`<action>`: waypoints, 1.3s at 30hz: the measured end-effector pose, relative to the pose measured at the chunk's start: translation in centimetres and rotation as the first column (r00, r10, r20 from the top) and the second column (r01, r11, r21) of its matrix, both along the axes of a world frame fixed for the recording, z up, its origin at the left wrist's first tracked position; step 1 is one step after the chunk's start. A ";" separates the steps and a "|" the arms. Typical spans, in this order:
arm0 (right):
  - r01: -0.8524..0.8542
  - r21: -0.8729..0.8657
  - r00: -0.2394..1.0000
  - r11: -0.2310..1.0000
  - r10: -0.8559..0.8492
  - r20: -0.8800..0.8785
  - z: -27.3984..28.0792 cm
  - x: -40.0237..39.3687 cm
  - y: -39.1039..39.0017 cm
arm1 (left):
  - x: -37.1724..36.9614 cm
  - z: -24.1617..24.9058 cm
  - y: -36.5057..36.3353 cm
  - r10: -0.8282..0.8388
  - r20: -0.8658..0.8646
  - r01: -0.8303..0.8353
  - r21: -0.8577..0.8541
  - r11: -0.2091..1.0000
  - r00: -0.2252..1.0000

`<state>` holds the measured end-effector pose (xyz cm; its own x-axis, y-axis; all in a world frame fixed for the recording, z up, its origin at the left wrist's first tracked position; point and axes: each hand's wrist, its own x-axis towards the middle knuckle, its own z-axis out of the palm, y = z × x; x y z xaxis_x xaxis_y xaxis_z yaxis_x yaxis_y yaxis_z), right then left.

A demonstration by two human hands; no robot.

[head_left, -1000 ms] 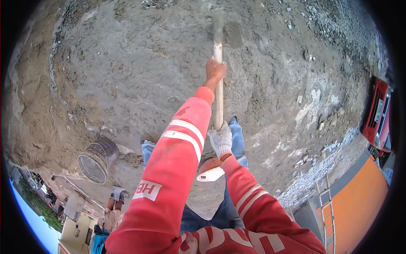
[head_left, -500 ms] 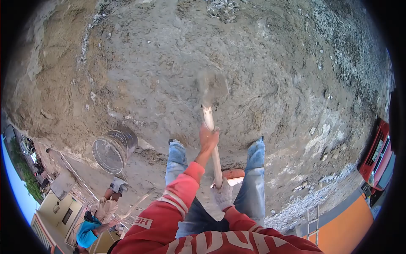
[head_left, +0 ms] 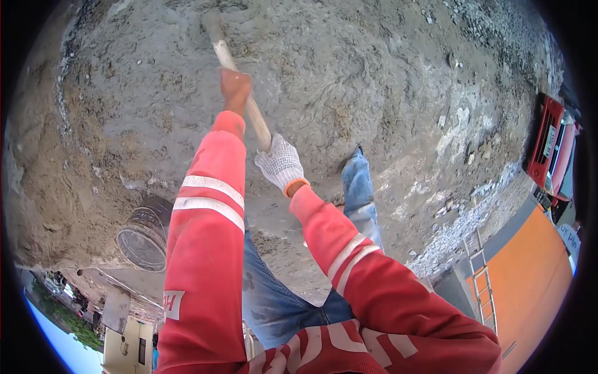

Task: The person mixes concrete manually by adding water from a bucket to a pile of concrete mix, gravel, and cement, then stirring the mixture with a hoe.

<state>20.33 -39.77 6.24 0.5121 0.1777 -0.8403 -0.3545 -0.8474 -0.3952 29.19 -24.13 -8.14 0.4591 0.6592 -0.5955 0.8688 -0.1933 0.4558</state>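
Note:
My bare left hand (head_left: 236, 87) is wrapped round the wooden handle of a shovel (head_left: 256, 119), partway along its length. Behind it, my right hand (head_left: 280, 163), in a white knitted glove with an orange cuff, grips the handle's near end. The handle points forward and to the left, away from my body. Its blade, at the top of the view, is blurred and blends into the grey mix. Wet grey mortar or concrete (head_left: 299, 81) covers the ground around the shovel.
A mud-stained bucket (head_left: 142, 240) lies tipped at the left. Gravel (head_left: 492, 25) is piled at the upper right. A red vehicle (head_left: 548, 146) stands at the right edge, with a ladder (head_left: 481, 280) by an orange wall (head_left: 529, 268) below it.
Both hands have swung the shovel forward and left, away from my legs. My arms are more stretched out. The view has shifted, and the person at lower left is now mostly hidden.

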 end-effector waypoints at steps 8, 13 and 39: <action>-0.390 -0.056 0.914 0.919 0.394 0.096 8.9 -5.3 -24.0 | -12.3 3.9 -21.5 0.726 -0.173 -0.717 -0.416 0.559 0.666; -0.557 -0.388 0.830 0.734 0.495 -0.256 15.7 -3.5 -32.0 | -17.2 13.2 -32.1 0.864 -0.374 -0.878 -0.456 0.147 0.339; 0.201 0.439 0.979 0.876 -0.197 -0.055 16.1 -21.2 32.4 | -41.1 40.3 17.9 0.586 -0.063 -0.446 -0.716 0.538 0.808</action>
<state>-0.87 -7.33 22.34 0.5694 0.4254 -0.7034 -0.5019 -0.4977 -0.7073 -11.94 -6.20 32.18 0.3065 0.2627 -0.9149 0.6124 0.6815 0.4008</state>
